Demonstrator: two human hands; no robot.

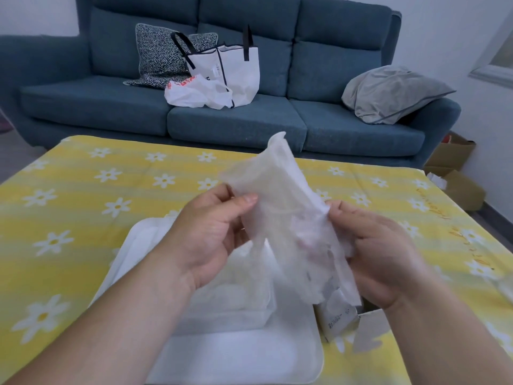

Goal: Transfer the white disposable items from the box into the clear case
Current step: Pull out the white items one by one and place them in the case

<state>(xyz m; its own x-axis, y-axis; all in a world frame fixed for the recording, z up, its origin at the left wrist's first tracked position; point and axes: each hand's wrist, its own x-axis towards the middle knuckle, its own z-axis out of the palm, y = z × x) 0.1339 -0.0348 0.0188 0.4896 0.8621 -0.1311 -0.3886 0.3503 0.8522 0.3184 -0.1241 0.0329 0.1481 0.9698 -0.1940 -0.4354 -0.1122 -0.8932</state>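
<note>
White items: a thin, soft, half see-through bundle of white items (288, 218) is held in the air over the counter (83, 207), between the two hands. It is blurred, so I cannot tell the kind or the number.
Long axis: the bundle lies slanted. Its upper end points away from the person and a little left, and its lower end comes down to the right, in front of the box (341, 320).
Left hand: the left hand (205, 234) pinches the left edge of the bundle, with the thumb on the near side.
Right hand: the right hand (380, 251) grips the right, crumpled edge with curled fingers.
Clear case: the clear case (230, 295) stands open below the bundle and to its left, mostly under the left hand. I cannot tell what it already holds.
Box: a small cardboard box lies just beside the case on the right, under the right wrist, with its flap open.
Relation for the move: from the bundle the case lies down and to the left, so the left hand is the nearer one. I judge the bundle must be lowered and laid flatter to fit between the walls.
Risk: the limp lower end may catch on the box or hang over the case wall.
Around: a white tray (249, 354) under the case, a yellow flower cloth (416, 190), and a blue sofa (111, 112) behind with a tote bag (238, 70).
</note>
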